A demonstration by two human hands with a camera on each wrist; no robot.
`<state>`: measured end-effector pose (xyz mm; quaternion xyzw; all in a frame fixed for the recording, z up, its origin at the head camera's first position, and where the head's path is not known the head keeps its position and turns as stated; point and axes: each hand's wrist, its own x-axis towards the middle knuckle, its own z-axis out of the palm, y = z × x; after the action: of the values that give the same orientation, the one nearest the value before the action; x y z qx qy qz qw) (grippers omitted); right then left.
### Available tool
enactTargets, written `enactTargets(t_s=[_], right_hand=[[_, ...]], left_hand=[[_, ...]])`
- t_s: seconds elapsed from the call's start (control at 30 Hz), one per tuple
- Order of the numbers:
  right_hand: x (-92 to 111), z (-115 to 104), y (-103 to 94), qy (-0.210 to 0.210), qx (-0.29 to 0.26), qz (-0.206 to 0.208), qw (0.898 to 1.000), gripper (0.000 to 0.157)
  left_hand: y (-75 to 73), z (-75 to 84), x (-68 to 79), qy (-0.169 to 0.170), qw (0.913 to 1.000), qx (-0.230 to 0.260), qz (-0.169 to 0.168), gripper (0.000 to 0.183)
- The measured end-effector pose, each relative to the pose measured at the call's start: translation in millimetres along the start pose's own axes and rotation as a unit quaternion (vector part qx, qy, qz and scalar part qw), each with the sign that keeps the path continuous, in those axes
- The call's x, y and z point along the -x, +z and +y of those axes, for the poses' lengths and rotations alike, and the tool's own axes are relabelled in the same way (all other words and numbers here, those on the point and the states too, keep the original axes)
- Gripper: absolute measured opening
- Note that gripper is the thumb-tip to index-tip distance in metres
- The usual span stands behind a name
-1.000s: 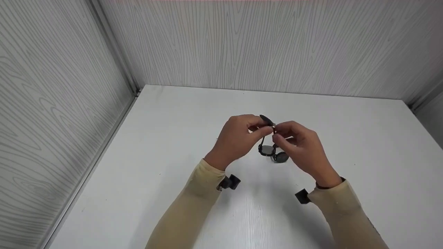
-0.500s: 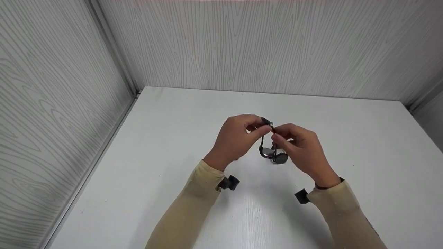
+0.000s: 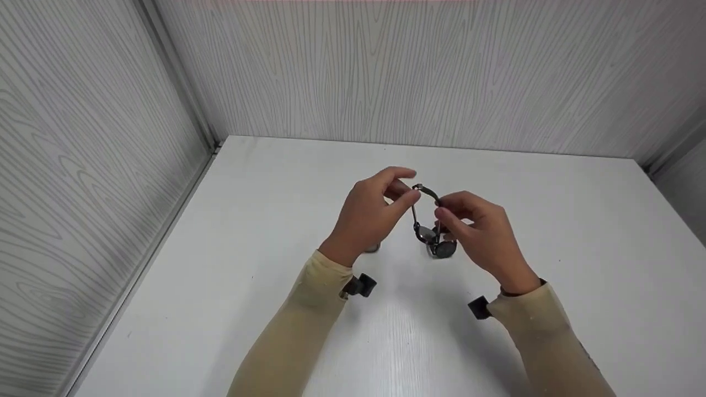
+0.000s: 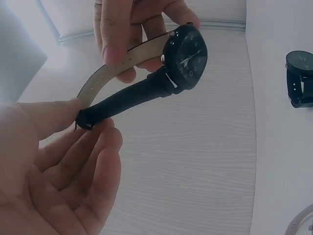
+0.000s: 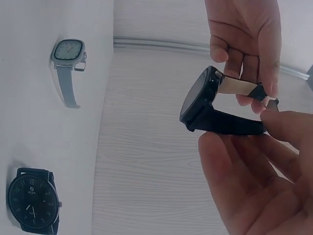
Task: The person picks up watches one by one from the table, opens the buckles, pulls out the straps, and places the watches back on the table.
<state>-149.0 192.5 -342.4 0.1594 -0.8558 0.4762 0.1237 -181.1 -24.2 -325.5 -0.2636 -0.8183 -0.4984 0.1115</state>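
A black wristwatch (image 4: 186,58) with a dark strap, pale on its inner side, is held up between both hands above the table. My left hand (image 3: 367,215) pinches the strap near its buckle end between thumb and fingers, the index finger raised off it. My right hand (image 3: 480,234) pinches the strap farther along, between thumb and fingertips. In the right wrist view the strap makes a loop beside the watch case (image 5: 200,95). On the table beneath lies another black watch (image 3: 444,249), its dial numbered in the right wrist view.
A square grey watch (image 5: 68,53) rests on the white table (image 3: 265,220), partly hidden by the left hand in the head view. Wood-grain panels (image 3: 353,71) rise behind and at the sides. Small black cameras (image 3: 361,285) sit on the wrists.
The left hand has shifted slightly up and left, its index finger lifting away from the strap. The dark strap end above the left fingers has dropped from view. The right hand keeps its grip.
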Motion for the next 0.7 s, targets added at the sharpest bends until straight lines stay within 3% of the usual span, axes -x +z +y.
enactTargets(t_s=[0.1, 0.33, 0.53, 0.7], right_hand=[[-2, 0, 1.4, 0.009, 0.001, 0.008, 1.0, 0.013], [-6, 3, 2.1, 0.015, 0.006, 0.037, 0.999, 0.016], [-12, 9, -0.2, 0.028, -0.014, 0.023, 0.999, 0.021], [-16, 16, 1.6, 0.026, -0.014, 0.027, 0.999, 0.017]], left_hand=[[0.7, -2.0, 0.0, -0.003, 1.0, 0.008, 0.002, 0.038], [10.0, -5.5, -4.0, -0.004, 0.9998, 0.009, -0.015, 0.035], [21.8, -6.0, -10.2, 0.006, 0.9987, -0.01, -0.049, 0.031], [25.6, -13.0, -10.1, 0.002, 0.9984, -0.031, -0.047, 0.021]])
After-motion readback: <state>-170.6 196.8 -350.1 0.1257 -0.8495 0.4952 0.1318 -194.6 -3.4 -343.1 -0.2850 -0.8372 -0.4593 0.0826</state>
